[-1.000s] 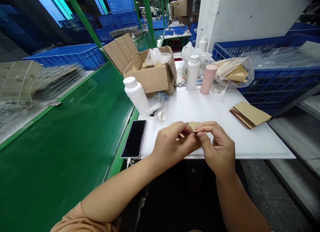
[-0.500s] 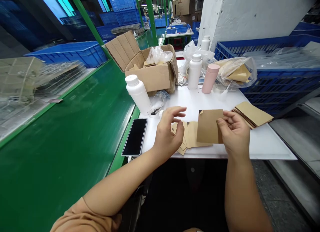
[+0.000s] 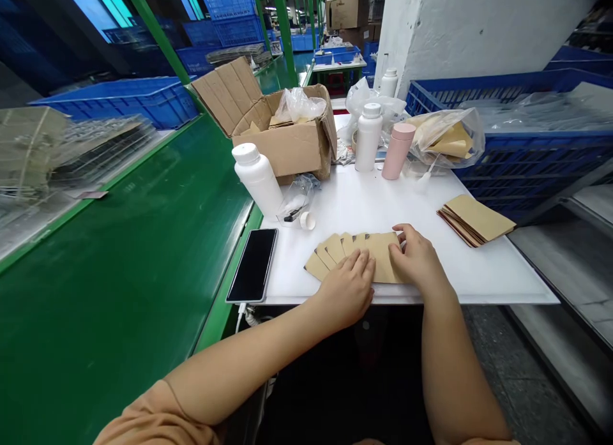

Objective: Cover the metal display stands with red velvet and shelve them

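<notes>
Several tan paper envelopes (image 3: 341,249) lie fanned out in an overlapping row near the front edge of the white table (image 3: 483,274). My left hand (image 3: 348,291) rests flat on the row's middle, fingers stretched out. My right hand (image 3: 417,260) lies on the rightmost envelope, fingers pressing down on it. Neither hand lifts anything.
A stack of tan envelopes (image 3: 474,218) sits at the right. A black phone (image 3: 253,265) lies at the table's left edge beside a green conveyor (image 3: 119,266). White bottles (image 3: 257,179), a pink bottle (image 3: 398,150), an open cardboard box (image 3: 287,135) and blue crates (image 3: 527,145) stand behind.
My right hand, which held one envelope up, has laid it down on the row. Both hands have come down flat onto the fanned envelopes.
</notes>
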The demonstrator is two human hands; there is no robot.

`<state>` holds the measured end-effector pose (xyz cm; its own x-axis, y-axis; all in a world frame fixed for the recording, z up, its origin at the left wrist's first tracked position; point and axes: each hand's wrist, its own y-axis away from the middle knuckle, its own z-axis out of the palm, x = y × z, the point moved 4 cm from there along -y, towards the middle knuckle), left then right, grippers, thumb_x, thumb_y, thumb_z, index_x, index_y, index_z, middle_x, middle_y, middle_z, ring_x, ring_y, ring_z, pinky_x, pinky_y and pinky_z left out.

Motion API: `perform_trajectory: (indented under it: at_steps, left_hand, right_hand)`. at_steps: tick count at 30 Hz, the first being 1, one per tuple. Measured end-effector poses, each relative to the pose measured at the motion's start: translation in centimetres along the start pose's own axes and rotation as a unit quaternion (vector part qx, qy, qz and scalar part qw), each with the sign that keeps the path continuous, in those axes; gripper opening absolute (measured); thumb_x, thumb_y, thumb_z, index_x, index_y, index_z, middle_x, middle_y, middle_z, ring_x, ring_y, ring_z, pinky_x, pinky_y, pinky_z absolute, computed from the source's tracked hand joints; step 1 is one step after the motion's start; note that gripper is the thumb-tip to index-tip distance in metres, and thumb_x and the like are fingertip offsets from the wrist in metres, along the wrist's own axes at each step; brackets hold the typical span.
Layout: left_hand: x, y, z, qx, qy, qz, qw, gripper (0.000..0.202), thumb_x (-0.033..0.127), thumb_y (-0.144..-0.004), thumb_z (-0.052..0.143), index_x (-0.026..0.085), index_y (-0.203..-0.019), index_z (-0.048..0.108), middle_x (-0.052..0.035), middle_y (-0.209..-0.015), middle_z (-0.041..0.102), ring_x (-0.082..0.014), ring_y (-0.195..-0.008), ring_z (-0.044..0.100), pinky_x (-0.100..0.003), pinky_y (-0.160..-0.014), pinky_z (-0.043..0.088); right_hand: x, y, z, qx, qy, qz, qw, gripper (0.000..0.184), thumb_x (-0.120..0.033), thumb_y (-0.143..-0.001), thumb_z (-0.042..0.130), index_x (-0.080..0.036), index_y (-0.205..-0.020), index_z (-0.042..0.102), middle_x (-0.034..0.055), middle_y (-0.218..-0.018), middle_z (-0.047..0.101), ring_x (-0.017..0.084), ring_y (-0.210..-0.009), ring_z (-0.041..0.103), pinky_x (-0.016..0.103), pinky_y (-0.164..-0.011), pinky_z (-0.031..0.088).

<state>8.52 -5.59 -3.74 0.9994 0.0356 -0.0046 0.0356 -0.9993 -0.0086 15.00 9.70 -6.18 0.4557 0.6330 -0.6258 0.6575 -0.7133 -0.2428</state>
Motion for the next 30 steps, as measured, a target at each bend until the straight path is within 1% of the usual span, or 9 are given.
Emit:
perform_trajectory:
  at_steps: [2,5,9,12,14,16,20,27,30]
  left_hand:
    - [-0.1,0.0,-0.1,-0.002,-0.006,-0.006,1.000,0.053,0.029,-0.092,0.039,0.001,-0.137,0.038,-0.0234,-0.145,0.039,-0.0345,-0.134,0.037,-0.044,-0.108,0.035]
    - [-0.2,0.0,-0.3,-0.001,-0.012,-0.013,1.000,0.053,0.030,-0.092,0.041,0.001,-0.135,0.041,-0.0238,-0.144,0.040,-0.0348,-0.133,0.038,-0.045,-0.108,0.035]
    - [-0.3,0.0,-0.2,0.003,-0.018,-0.011,1.000,0.053,0.030,-0.092,0.042,0.000,-0.136,0.040,-0.0237,-0.143,0.041,-0.0349,-0.133,0.039,-0.045,-0.108,0.035]
    - [-0.3,-0.1,-0.1,0.008,-0.020,-0.007,1.000,0.053,0.030,-0.091,0.042,0.001,-0.135,0.041,-0.0232,-0.143,0.042,-0.0347,-0.132,0.040,-0.045,-0.107,0.036]
    - [-0.3,-0.1,-0.1,0.010,-0.020,-0.006,1.000,0.053,0.030,-0.091,0.043,0.002,-0.135,0.041,-0.0229,-0.143,0.042,-0.0345,-0.132,0.040,-0.045,-0.106,0.037]
    - [-0.3,-0.1,-0.2,0.009,-0.020,-0.009,1.000,0.053,0.030,-0.091,0.042,0.002,-0.135,0.041,-0.0229,-0.143,0.042,-0.0344,-0.132,0.040,-0.045,-0.106,0.037]
    - [-0.3,-0.1,-0.4,-0.001,-0.016,-0.011,1.000,0.053,0.030,-0.091,0.041,0.001,-0.136,0.040,-0.0230,-0.143,0.041,-0.0345,-0.133,0.039,-0.045,-0.106,0.038]
    - [-0.3,-0.1,-0.3,-0.004,-0.013,-0.010,1.000,0.054,0.031,-0.091,0.042,0.001,-0.136,0.040,-0.0225,-0.143,0.041,-0.0347,-0.133,0.038,-0.045,-0.107,0.037]
    - [-0.4,-0.1,-0.2,-0.002,-0.011,-0.011,1.000,0.054,0.031,-0.091,0.042,0.001,-0.136,0.040,-0.0226,-0.143,0.041,-0.0346,-0.133,0.039,-0.046,-0.108,0.036]
  right_hand:
    - [0.2,-0.1,-0.3,0.025,0.020,-0.024,0.999,0.036,-0.025,-0.080,0.049,-0.015,-0.113,0.056,0.0097,-0.097,0.060,0.024,-0.089,0.057,0.038,-0.081,0.046]
    - [1.8,-0.5,-2.0,0.113,0.055,-0.035,0.992,0.034,-0.029,-0.079,0.054,-0.017,-0.110,0.060,0.0125,-0.112,0.058,0.029,-0.108,0.051,0.045,-0.092,0.041]
    - [6.7,-0.5,-5.5,0.219,0.091,0.032,0.971,0.033,-0.031,-0.079,0.055,-0.017,-0.108,0.061,0.0152,-0.126,0.055,0.031,-0.122,0.045,0.049,-0.101,0.032]
    - [10.5,-0.1,-7.2,0.238,0.102,0.090,0.961,0.037,-0.031,-0.079,0.055,-0.016,-0.112,0.058,0.0161,-0.129,0.054,0.030,-0.123,0.046,0.052,-0.107,0.023]
    - [11.9,0.2,-7.8,0.242,0.104,0.117,0.958,0.035,-0.031,-0.079,0.055,-0.017,-0.110,0.060,0.0138,-0.126,0.058,0.029,-0.117,0.051,0.055,-0.109,0.015]
    - [12.4,0.5,-8.1,0.251,0.101,0.133,0.953,0.029,-0.032,-0.079,0.055,-0.018,-0.103,0.063,0.0113,-0.119,0.063,0.028,-0.110,0.056,0.053,-0.108,0.016]
    - [12.0,0.6,-8.4,0.268,0.096,0.146,0.947,0.026,-0.034,-0.079,0.053,-0.018,-0.094,0.066,0.0104,-0.112,0.067,0.028,-0.106,0.059,0.048,-0.100,0.027]
    - [12.7,0.5,-8.7,0.258,0.101,0.155,0.948,0.028,-0.037,-0.079,0.050,-0.018,-0.090,0.068,0.0095,-0.111,0.068,0.028,-0.099,0.060,0.047,-0.095,0.028]
    - [12.9,0.3,-9.0,0.272,0.120,0.167,0.940,0.032,-0.037,-0.079,0.048,-0.016,-0.088,0.071,0.0126,-0.096,0.071,0.028,-0.087,0.061,0.045,-0.089,0.032]
